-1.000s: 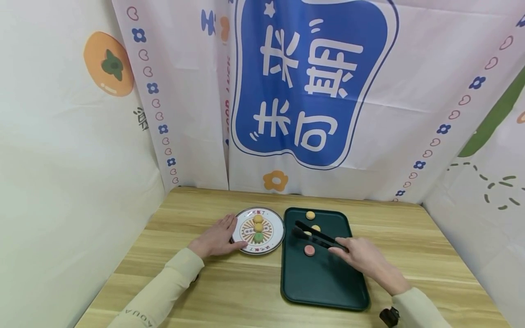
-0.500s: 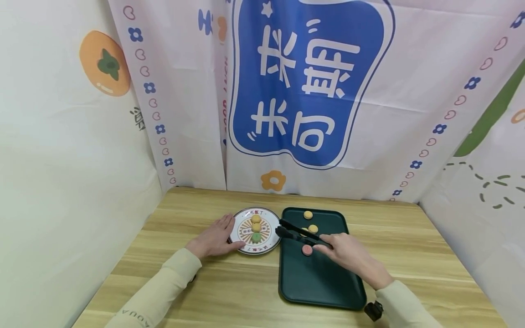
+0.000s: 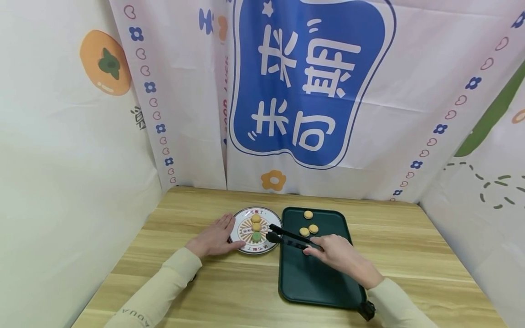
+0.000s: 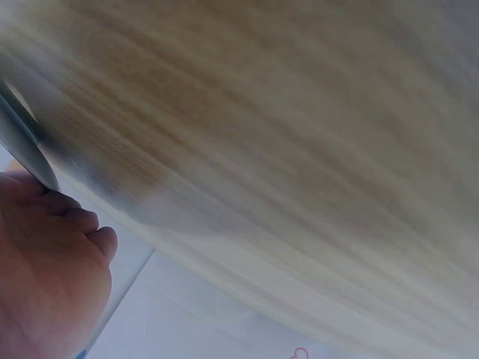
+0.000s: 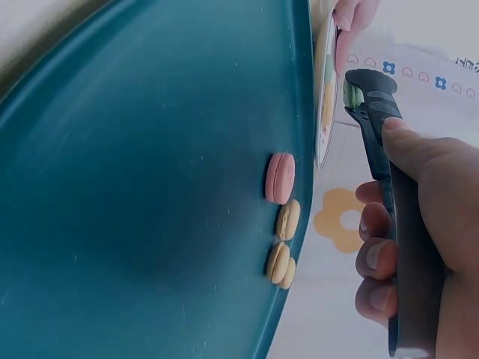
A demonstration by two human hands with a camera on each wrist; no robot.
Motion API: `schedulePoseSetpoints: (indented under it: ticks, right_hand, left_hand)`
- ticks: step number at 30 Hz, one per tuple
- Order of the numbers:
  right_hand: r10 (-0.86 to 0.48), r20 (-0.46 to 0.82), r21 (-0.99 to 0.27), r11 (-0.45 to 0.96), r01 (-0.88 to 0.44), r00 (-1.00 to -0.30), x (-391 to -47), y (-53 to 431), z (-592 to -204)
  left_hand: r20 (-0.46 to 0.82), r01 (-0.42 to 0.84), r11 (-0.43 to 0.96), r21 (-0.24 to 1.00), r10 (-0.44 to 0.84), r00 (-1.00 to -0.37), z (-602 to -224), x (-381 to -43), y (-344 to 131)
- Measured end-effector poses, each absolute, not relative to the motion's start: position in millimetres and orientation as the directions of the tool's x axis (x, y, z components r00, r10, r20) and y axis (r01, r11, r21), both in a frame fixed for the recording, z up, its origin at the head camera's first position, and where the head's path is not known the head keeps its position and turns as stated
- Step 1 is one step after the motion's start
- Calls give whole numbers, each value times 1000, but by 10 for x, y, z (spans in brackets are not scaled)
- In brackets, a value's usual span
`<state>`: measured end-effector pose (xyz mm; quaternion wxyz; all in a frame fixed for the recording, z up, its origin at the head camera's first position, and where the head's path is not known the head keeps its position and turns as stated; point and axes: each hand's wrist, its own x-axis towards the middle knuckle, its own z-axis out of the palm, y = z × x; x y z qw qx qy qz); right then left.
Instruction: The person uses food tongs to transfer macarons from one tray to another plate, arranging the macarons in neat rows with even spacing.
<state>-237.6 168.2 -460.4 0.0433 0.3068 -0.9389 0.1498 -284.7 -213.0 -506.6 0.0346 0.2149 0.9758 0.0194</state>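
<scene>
My right hand (image 3: 334,253) grips black tongs (image 3: 289,234), whose tips reach over the right side of a white patterned plate (image 3: 239,246). In the right wrist view, a green macaron (image 5: 352,95) sits pinched between the tong tips. Two yellow macarons (image 3: 256,227) and another green macaron (image 3: 256,237) lie in a line on the plate. My left hand (image 3: 215,237) rests on the plate's left rim with its fingers extended and thumb spread. In the left wrist view, the fingers (image 4: 82,221) are at the plate's edge (image 4: 26,146).
A dark green tray (image 3: 320,284) stands right of the plate on the wooden table (image 3: 229,287). Yellow macarons (image 3: 304,232) and a pink macaron (image 5: 280,178) lie on it, the pink one mostly hidden by my right hand in the head view. A printed cloth (image 3: 197,150) hangs behind.
My right hand has moved left with the tongs, bringing their tips from above the tray to over the plate's right side. The left hand has stayed on the plate rim.
</scene>
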Motion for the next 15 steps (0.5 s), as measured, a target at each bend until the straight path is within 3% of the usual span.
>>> schedulePoseSetpoints:
  ticks: [8, 15]
  right_hand:
    - [-604, 230, -233, 727, -646, -763, -2383, 1568, -4631]
    - [-606, 213, -225, 733, -642, -767, -2387, 1486, -4629]
  left_hand:
    - [-62, 421, 906, 42, 423, -904, -5071, -2854, -2129]
    - [-59, 420, 906, 41, 422, -905, -5076, -2853, -2126]
